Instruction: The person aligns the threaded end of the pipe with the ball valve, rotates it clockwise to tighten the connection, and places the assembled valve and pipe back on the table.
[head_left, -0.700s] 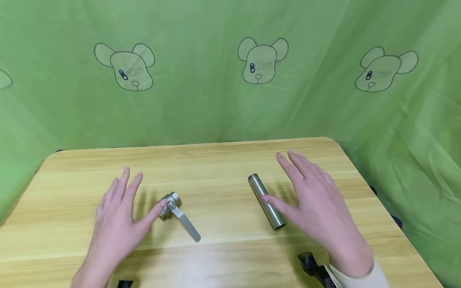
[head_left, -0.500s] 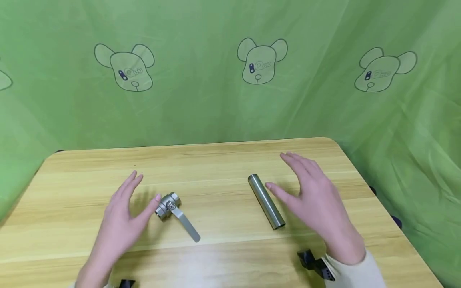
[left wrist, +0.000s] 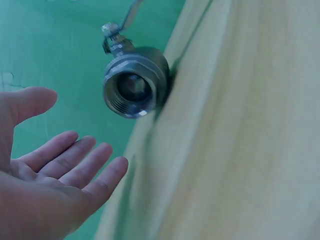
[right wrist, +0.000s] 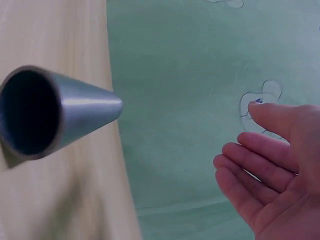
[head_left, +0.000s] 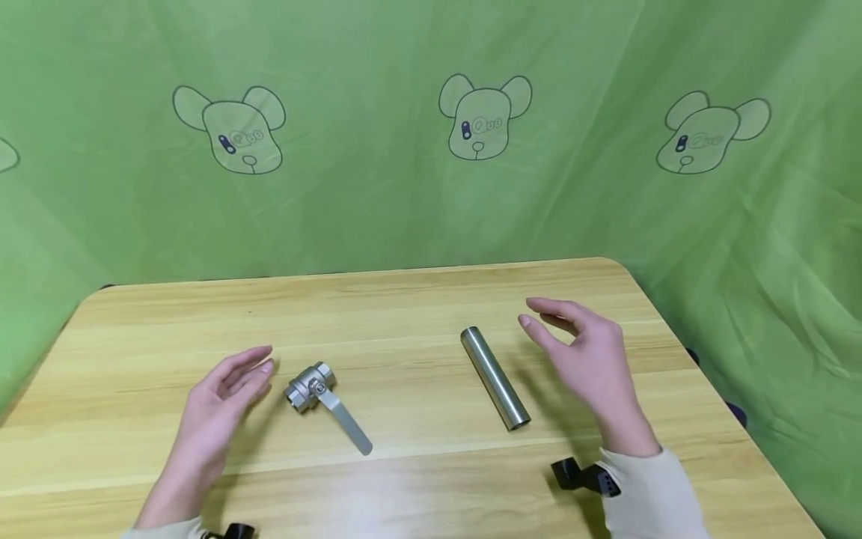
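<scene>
A steel ball valve (head_left: 310,386) with a flat lever handle (head_left: 350,429) lies on the wooden table. Just left of it, my left hand (head_left: 214,410) hovers with fingers loosely bent, holding nothing. The left wrist view looks into the threaded end of the valve (left wrist: 135,87), apart from the fingers (left wrist: 102,175). On the right lies a smooth metal pipe (head_left: 494,378), slanting toward me. My right hand (head_left: 592,359) is in the air to its right, thumb and fingers apart with nothing held. The hollow end of the pipe (right wrist: 75,110) faces the right wrist camera.
The light wooden tabletop (head_left: 404,486) has rounded far corners. Behind it and along the right side hangs a green curtain (head_left: 377,202) printed with bear heads. Black camera mounts (head_left: 582,479) sit at my wrists.
Both hands have turned, and their spread fingers have drawn closer together. My left hand has drawn away from the valve; my right has shifted slightly away from the pipe. Valve and pipe lie still.
</scene>
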The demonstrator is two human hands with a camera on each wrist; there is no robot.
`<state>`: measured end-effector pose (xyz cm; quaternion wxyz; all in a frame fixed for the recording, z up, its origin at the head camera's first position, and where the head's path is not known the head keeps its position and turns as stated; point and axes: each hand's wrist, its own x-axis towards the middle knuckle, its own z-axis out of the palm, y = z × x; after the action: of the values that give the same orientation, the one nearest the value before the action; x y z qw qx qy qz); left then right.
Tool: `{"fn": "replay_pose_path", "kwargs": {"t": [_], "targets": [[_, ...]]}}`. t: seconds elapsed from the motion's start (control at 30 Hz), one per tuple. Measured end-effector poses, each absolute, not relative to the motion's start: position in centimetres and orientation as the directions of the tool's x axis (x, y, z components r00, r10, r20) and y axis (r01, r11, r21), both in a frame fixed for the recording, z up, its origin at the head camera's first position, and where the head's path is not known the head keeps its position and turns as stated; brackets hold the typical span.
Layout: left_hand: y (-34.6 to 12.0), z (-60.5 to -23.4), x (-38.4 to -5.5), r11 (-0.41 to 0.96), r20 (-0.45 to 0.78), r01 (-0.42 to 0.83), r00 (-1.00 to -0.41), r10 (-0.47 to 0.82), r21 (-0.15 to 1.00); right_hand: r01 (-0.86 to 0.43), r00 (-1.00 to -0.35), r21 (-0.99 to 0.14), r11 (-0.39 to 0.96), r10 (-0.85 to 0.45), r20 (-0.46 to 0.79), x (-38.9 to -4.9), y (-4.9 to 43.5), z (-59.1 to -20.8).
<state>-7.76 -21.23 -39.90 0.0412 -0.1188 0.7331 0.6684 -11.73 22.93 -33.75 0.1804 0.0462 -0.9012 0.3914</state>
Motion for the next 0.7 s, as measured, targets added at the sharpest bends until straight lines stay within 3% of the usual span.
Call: {"fn": "replay_pose_path", "kwargs": {"t": [0.23, 0.4, 0.53, 0.7], "targets": [[-21.9, -41.4, -8.1, 0.051, -0.182, -0.186, -0.98, -0.086, 0.981, -0.006, -0.986, -0.833, 0.554, 0.135, 0.096, -12.5, 24.1, -35.9], [-22.5, -42.7, -8.4, -0.097, -0.104, -0.1, -0.994, -0.031, 0.99, 0.103, -0.986, -0.975, 0.194, 0.147, -0.075, -13.8, 24.8, -39.3], [-22.8, -43.2, -8.5, -0.197, -0.082, -0.08, -0.997, -0.002, 0.977, 0.096, -0.987, -0.99, -0.104, 0.116, -0.108, -14.5, 25.1, -41.4], [-22.9, -43.2, -8.4, -0.162, -0.091, -0.093, -0.996, 0.016, 0.982, 0.079, -0.989, -0.978, -0.192, 0.105, -0.101, -14.6, 25.3, -42.1]]}}
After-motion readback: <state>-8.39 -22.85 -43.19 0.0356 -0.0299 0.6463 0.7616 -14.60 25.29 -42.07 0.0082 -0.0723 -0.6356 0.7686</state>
